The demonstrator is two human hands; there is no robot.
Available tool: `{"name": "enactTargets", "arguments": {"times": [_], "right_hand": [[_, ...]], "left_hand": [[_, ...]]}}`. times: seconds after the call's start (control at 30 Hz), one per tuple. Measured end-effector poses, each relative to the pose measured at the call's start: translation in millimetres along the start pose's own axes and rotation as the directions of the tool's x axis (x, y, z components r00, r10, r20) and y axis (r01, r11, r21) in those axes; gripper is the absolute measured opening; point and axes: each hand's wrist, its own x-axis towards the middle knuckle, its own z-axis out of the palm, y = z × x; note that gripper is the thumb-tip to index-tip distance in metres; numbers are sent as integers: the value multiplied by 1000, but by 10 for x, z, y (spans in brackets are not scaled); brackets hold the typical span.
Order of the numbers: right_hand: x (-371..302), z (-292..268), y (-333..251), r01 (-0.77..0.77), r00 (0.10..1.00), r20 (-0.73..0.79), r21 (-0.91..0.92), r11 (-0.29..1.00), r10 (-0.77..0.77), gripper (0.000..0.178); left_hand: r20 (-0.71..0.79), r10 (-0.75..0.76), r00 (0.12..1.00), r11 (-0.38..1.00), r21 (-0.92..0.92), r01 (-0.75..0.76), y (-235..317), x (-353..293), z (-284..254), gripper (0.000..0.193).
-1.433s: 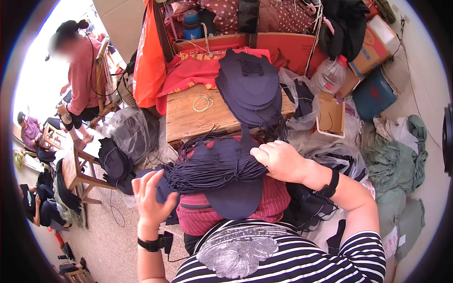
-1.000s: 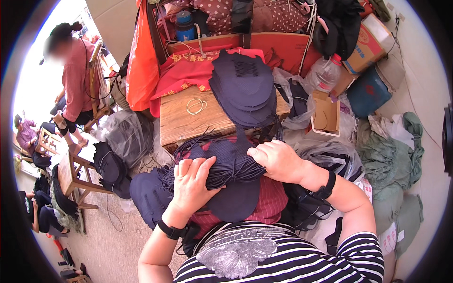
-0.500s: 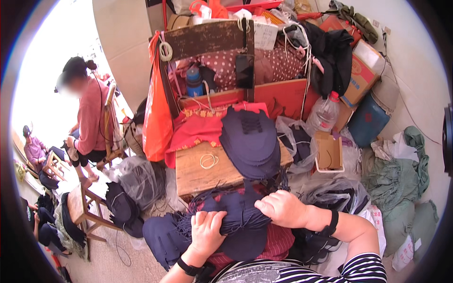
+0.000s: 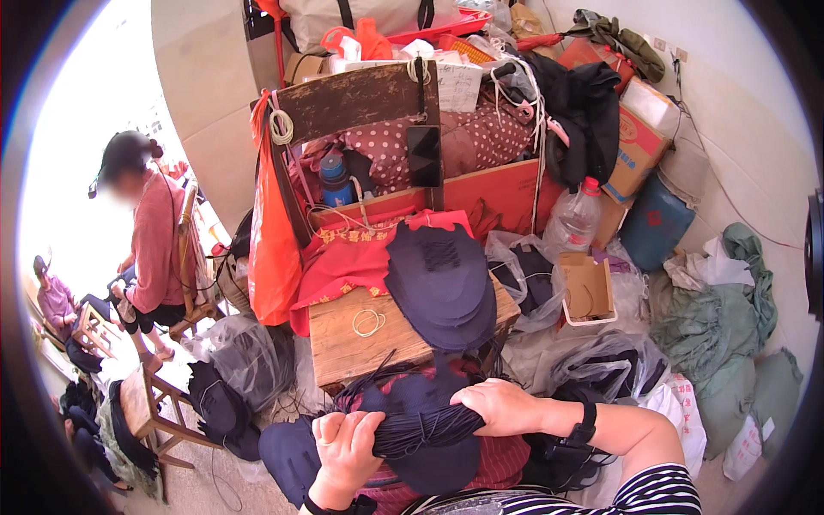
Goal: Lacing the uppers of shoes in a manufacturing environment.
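Across my lap, my left hand [image 4: 347,448] and my right hand [image 4: 498,407] grip the two ends of a bundle of thin dark cords [image 4: 421,433]. Both hands are closed, and the cords run nearly level between them. Beneath and behind the bundle are dark navy cut fabric pieces [image 4: 438,468], lying over a red striped cloth [image 4: 505,459]. Another navy piece [image 4: 290,457] rests to the left of my left hand. Beyond my hands, a stack of rounded navy pieces [image 4: 442,287] lies on a wooden bench [image 4: 339,339], beside a looped pale string [image 4: 369,323].
A dark wooden chair back [image 4: 352,107] with a hanging orange bag [image 4: 270,257] stands behind the bench. To the right are a small open box [image 4: 588,292], plastic bags and green sacks [image 4: 708,322]. A stool [image 4: 142,403] and a seated person [image 4: 159,245] are at left.
The cords between my hands now lie straighter and more evenly stretched. Both hands still grip the bundle, slightly lower in view. The whole view has shifted a little.
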Motion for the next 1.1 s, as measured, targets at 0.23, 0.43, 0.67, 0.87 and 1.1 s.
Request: {"name": "enactTargets", "arguments": {"times": [0.23,0.43,0.67,0.87,1.1], "right_hand": [[4,29,-33,-57,998,41,71,996,54,66],[-115,87,58,-43,998,-35,20,999,43,66],[141,-563,-276,34,974,-205,-263,964,-91,50],[219,-1015,-596,196,916,-160,-623,757,-368,38],[336,-1426,-937,244,842,-99,-807,537,-531,23]], "left_hand": [[-2,-6,1000,997,78,6,-38,25,-142,36],[34,3,999,998,65,-5,-41,20,-190,36],[-12,-58,998,997,58,59,-190,98,-82,38],[-78,-142,987,990,7,143,-254,103,35,38],[-153,-309,938,949,-119,293,-423,-20,99,35]]}}
